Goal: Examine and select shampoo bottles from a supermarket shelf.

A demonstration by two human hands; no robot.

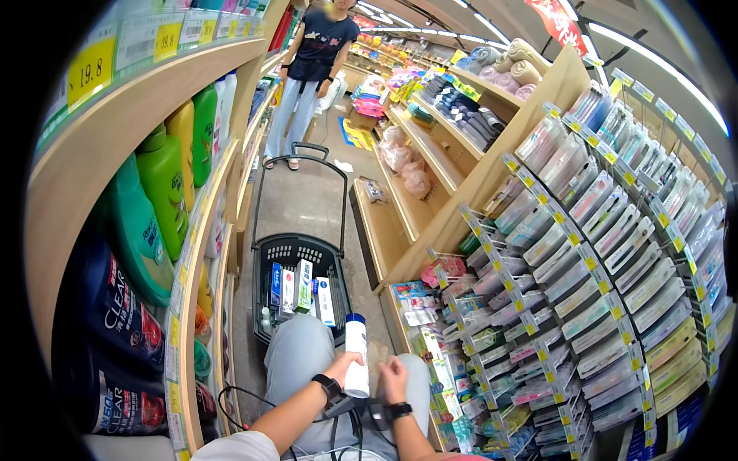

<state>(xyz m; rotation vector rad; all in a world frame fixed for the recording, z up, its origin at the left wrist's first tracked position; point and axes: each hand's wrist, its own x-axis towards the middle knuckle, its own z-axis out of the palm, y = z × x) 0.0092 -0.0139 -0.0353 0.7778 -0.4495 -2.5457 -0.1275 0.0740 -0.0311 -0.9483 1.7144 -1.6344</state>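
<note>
My left hand [344, 366] is wrapped round a white bottle with a dark blue cap [356, 357], held upright above my lap. Just to the right, my right hand [393, 378] has its fingers curled in; whatever they hold, if anything, is hidden. Both wrists wear black bands. Beyond my knees, a black shopping basket [338, 251] with a raised handle stands on the floor. Inside it are several slim boxes, among them a white and green box [304, 286] and a white and blue box [325, 301], plus a small clear bottle [266, 319].
On the left, a wooden shelf [115, 146] holds green bottles [163, 188] and dark bottles [127, 307]. A rack of hanging packets [584, 284] lines the right side. Ahead, a person [319, 69] stands in the aisle past the basket. Dark cables [357, 422] cross my lap.
</note>
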